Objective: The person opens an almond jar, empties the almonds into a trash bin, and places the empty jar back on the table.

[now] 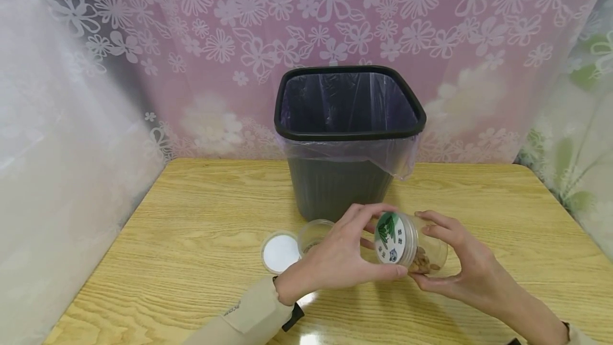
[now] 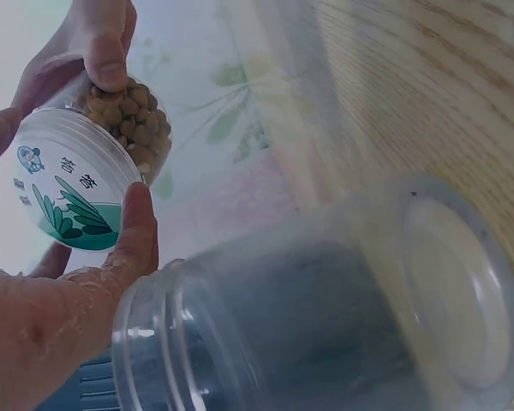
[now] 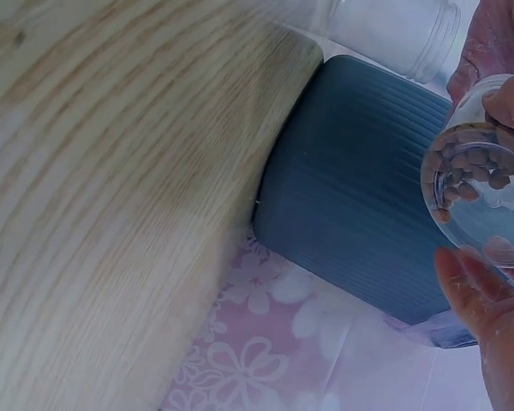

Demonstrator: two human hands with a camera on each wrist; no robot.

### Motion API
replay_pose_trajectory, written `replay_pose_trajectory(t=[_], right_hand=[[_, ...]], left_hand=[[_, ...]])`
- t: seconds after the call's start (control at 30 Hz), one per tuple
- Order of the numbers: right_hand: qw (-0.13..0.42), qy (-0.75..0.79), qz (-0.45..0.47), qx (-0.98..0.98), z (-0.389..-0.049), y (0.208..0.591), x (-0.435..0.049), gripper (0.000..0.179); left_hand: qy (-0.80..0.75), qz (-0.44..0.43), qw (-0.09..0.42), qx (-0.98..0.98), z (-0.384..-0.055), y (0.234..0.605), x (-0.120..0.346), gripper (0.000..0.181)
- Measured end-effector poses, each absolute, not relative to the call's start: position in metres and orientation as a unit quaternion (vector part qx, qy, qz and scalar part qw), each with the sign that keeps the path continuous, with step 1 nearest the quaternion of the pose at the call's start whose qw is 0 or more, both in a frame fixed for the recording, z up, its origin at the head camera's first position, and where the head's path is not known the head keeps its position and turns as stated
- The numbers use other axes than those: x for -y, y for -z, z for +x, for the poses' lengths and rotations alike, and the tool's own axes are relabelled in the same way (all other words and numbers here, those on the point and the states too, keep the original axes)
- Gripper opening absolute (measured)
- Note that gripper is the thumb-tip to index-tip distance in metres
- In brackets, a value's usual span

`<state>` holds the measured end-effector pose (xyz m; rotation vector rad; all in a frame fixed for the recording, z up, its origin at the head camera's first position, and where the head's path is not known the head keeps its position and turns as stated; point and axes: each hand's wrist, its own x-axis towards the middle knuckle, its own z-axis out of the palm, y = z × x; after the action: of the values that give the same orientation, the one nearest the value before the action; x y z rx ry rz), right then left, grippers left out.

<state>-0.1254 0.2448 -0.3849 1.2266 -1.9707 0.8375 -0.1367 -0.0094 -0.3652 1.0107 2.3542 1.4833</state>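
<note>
A: Bkgd?

B: Head view: pink floral curtain (image 1: 220, 31) behind, wood-grain table (image 1: 191, 212), grey bin (image 1: 335, 190) w/ liner (image 1: 402, 156) toward its far edge. Clear tub (image 1: 306, 241) & white-topped lid (image 1: 280, 253) sit side by side, left of jar.

A: Jar posn?

B: Jar (image 1: 433, 252) is btwn both hands, nearer cam than bin & slightly right, on its side. Long axis approx. left-right, near horiz.; printed lid (image 1: 390, 238) points left & partly twd cam, base right. Brown pieces (image 1: 421, 264) lie along low side.

A: Fingers?

B: L hand (image 1: 340, 257) curled round printed lid, thumb at lower rim. R hand (image 1: 471, 262) grips body, fingers over top, thumb below. Neither nearer, both in contact. Key rel. (my judgement): cap end in L, body in R, so axis runs hand to hand.

A: L wrist view?

B: Cap face twd cam; body slants up & right behind it. L thumb on rim, R thumb on body. Tub fills foregrd.

A: R wrist view?

B: Base twd cam, neck angled up & away, twd L hand. Pieces visible thru wall. Can't tell exact contact of every R finger.
</note>
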Motion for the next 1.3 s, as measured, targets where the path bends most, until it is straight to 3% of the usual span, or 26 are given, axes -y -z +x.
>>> replay_pose_trajectory(t=[0.37,0.63,0.77,1.03,1.3], right_hand=[[0.342,-0.327,0.467,0.747,-0.125,0.3858,-0.2433,0.068],[0.327,-0.356,0.474,0.736,-0.1259,0.3897,-0.2447,0.07],[0.32,-0.362,0.475,0.736,-0.1251,0.3908,-0.244,0.07],[0.32,-0.357,0.473,0.739,-0.1236,0.3858,-0.239,0.069],[0.327,-0.353,0.481,0.733,-0.1238,0.3812,-0.2351,0.066]], left_hand=[[-0.501,0.327,0.103,-0.795,-0.136,0.3644,0.0088,0.084],[-0.44,0.392,0.035,-0.807,-0.1381,0.3627,0.0139,0.092],[-0.422,0.423,0.008,-0.802,-0.1388,0.3634,0.0152,0.087],[-0.425,0.45,-0.007,-0.785,-0.1406,0.3647,0.0164,0.077],[-0.442,0.422,-0.006,-0.792,-0.1384,0.368,0.0143,0.076]])
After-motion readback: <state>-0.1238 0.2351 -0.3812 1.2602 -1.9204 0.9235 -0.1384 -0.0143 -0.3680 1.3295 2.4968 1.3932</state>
